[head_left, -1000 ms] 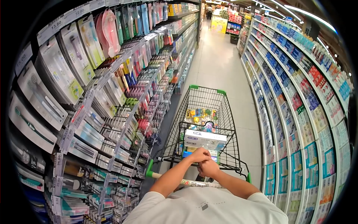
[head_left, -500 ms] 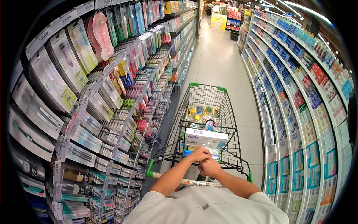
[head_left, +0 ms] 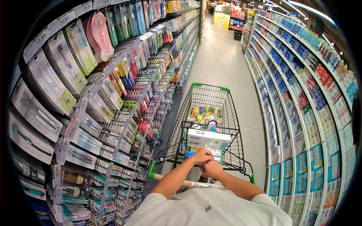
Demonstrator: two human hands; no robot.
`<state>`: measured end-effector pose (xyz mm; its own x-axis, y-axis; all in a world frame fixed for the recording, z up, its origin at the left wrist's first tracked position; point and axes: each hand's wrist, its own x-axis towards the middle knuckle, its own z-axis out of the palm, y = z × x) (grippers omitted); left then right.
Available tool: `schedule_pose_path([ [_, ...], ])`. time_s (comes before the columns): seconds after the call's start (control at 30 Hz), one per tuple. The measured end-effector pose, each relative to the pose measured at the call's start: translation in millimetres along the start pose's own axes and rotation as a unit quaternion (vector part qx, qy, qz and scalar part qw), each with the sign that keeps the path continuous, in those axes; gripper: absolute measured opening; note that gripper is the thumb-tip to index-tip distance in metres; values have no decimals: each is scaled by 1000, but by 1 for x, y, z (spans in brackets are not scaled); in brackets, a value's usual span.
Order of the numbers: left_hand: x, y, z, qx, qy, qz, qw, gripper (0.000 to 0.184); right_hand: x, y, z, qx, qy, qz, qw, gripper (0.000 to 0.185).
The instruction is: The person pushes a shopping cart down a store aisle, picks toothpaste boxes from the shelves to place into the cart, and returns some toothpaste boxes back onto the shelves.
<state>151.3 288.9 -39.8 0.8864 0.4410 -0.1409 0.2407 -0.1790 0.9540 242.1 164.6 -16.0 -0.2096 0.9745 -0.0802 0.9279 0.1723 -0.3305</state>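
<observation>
Tall rack on L side of aisle, hung w/ toothbrush pkgs; long shelf on R, rows of small boxes. Pale floor runs btwn. Wire cart w/ green corners stands on it, right in front of person, nearer the rack's edge at far end. Cart's handle crosses under both forearms; can't tell if they touch it. White box in cart, toward near edge; blue item just below it, partly hidden. Colourful pkts lie past the box, twd cart's far edge. L hand & R hand meet over near edge, touching, fingers curled; can't tell if they pinch anything.
</observation>
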Motion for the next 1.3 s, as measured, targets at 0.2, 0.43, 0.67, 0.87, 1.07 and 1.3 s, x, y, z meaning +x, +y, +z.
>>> schedule_pose_path([
  [0.2,7,-10,2,8,5,5,1000,20,0,4,2,-22,79,-62,995,25],
  [0.43,5,-7,4,22,12,30,999,20,1,-3,-9,10,-12,15,1000,23],
  [0.67,8,-20,7,59,38,31,997,20,5,8,4,18,57,-27,998,21],
  [0.87,3,-10,-2,190,105,-36,976,18,15,13,-6,9,-6,7,1000,19],
  [1.07,15,0,-23,310,117,-94,939,28,36,40,-4,12,25,-24,999,21],
  [1.3,25,15,-59,402,41,-245,881,58,79,82,-20,14,34,-44,998,24],
])
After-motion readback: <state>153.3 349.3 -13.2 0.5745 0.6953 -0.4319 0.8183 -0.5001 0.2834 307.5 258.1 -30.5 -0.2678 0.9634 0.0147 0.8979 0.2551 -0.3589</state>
